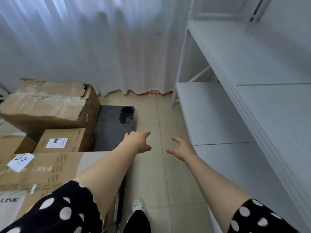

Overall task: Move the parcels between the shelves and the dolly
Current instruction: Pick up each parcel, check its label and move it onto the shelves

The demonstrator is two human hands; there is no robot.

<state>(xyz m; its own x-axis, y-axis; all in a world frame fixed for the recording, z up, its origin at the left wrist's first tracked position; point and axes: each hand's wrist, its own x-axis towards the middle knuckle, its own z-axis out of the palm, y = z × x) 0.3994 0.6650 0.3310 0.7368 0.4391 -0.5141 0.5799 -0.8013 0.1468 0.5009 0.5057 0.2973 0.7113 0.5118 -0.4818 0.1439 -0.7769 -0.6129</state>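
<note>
Black short sleeves point(64, 211) with white polka dots, white perforated shoe point(138, 204).

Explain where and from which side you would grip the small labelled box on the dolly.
Grip the small labelled box by its two short ends, coming from above with both hands. Its flat labelled top faces up and is bare, while a large worn box crowds it behind. Both the left hand and right hand are open and free.
</note>
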